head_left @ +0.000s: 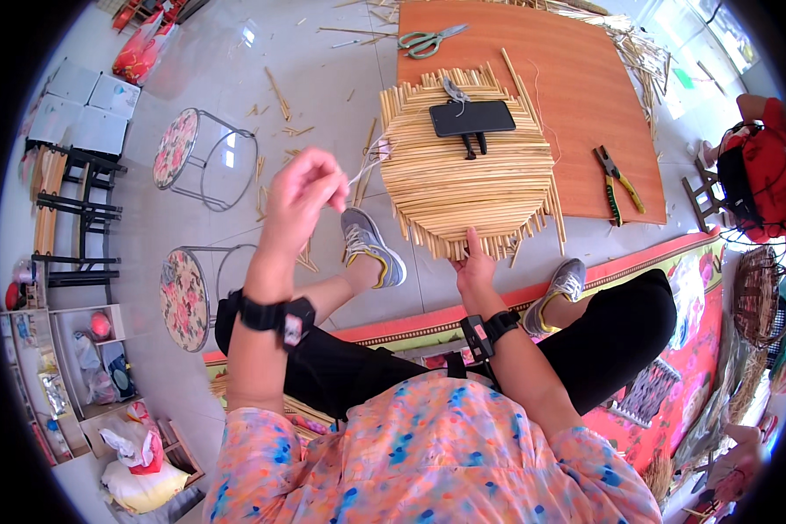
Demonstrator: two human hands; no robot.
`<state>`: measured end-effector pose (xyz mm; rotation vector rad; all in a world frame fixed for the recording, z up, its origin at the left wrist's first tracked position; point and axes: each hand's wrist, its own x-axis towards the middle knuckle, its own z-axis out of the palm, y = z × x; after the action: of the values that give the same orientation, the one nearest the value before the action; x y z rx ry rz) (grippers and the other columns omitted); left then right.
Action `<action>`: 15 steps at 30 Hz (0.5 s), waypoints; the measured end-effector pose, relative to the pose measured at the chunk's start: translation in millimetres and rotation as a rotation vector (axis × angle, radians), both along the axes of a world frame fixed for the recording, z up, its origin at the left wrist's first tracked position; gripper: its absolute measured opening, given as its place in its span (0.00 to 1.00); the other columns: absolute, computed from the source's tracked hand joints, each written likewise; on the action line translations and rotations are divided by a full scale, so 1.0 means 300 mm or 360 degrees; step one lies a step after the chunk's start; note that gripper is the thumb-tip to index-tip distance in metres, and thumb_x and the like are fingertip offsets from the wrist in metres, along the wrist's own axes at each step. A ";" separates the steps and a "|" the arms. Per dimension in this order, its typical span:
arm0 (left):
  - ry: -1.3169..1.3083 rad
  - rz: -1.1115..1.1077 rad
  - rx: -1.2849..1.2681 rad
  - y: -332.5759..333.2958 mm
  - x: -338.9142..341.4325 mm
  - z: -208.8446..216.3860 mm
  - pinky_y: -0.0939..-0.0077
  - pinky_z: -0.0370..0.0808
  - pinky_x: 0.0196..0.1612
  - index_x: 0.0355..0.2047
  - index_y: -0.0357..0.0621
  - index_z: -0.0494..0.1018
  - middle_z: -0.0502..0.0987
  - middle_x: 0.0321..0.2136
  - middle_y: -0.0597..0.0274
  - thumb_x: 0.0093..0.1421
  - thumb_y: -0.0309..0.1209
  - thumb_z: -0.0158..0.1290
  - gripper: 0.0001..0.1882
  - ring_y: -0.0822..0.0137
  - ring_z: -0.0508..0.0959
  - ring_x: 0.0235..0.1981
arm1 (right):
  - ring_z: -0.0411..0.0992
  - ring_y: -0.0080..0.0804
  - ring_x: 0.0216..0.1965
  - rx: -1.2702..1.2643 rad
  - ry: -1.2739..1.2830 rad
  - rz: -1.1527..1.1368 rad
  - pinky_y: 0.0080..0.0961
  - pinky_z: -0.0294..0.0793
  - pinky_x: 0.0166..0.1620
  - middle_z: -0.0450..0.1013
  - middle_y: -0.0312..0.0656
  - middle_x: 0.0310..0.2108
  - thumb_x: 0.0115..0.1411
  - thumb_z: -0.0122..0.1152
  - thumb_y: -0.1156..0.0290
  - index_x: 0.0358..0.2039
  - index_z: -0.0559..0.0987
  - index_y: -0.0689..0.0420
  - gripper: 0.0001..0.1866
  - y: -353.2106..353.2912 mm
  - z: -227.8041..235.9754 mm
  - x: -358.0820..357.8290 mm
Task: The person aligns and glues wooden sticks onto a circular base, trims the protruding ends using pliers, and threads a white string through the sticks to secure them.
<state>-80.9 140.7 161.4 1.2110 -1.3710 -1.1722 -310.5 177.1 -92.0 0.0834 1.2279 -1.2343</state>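
A panel of straw-coloured stalks [463, 190], laid side by side with uneven stepped edges, is in front of me, partly over the board. My right hand [474, 266] grips its near edge, thumb on top and fingers mostly hidden beneath. Off the panel's left side, my left hand [307, 194] is raised, fingertips pinched on a thin pale thread [367, 166]. That thread runs toward the panel's left edge. On the panel lie a black phone [472, 119] and a small metal-jawed tool [455, 91]; dark handle-like parts show below the phone.
An orange-brown board [585, 113] carries green-handled scissors [430, 42] and yellow-and-black pliers [618, 185]. Loose stalks [278, 94] litter the tiled floor. Two floral stools [182, 148] stand at left. A patterned rug [655, 262] lies under my legs; a wicker basket [758, 293] is at right.
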 end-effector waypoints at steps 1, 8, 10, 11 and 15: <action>-0.0002 -0.0007 -0.0033 0.048 0.015 0.037 0.81 0.71 0.27 0.30 0.39 0.66 0.73 0.24 0.61 0.59 0.22 0.46 0.01 0.75 0.72 0.22 | 0.75 0.34 0.34 -0.0012 0.0002 -0.0008 0.35 0.77 0.34 0.74 0.39 0.38 0.52 0.67 0.58 0.45 0.71 0.54 0.24 0.000 0.011 0.006; -0.0011 -0.0222 -0.0130 0.376 -0.006 0.210 0.80 0.72 0.30 0.31 0.36 0.66 0.74 0.24 0.57 0.57 0.16 0.46 0.04 0.71 0.75 0.24 | 0.75 0.35 0.37 -0.0025 0.0003 -0.0004 0.36 0.77 0.35 0.73 0.39 0.40 0.53 0.66 0.59 0.46 0.71 0.54 0.23 0.001 0.008 -0.006; 0.0012 -0.0212 -0.0190 0.427 0.013 0.218 0.79 0.72 0.30 0.32 0.35 0.66 0.74 0.24 0.56 0.57 0.15 0.47 0.04 0.70 0.75 0.24 | 0.74 0.35 0.38 -0.0033 -0.0029 0.0009 0.37 0.76 0.37 0.73 0.40 0.42 0.54 0.65 0.59 0.47 0.71 0.54 0.23 0.003 0.012 -0.004; 0.0013 -0.0174 -0.0206 0.449 0.028 0.214 0.79 0.72 0.29 0.32 0.35 0.67 0.74 0.24 0.55 0.56 0.15 0.47 0.05 0.69 0.76 0.24 | 0.74 0.36 0.39 -0.0038 -0.0047 0.0019 0.37 0.76 0.37 0.73 0.40 0.42 0.54 0.65 0.59 0.47 0.70 0.54 0.23 0.003 0.018 0.000; -0.0058 -0.0057 -0.0182 0.491 0.035 0.197 0.79 0.72 0.26 0.31 0.36 0.66 0.74 0.23 0.55 0.56 0.15 0.47 0.05 0.70 0.75 0.22 | 0.74 0.37 0.40 -0.0089 -0.0022 -0.0024 0.40 0.76 0.39 0.72 0.41 0.43 0.55 0.64 0.61 0.49 0.69 0.54 0.24 0.008 0.045 0.012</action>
<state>-70.3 288.0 220.4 1.1358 -1.4725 -1.0860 -307.0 179.5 -78.5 0.0607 1.1819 -1.2783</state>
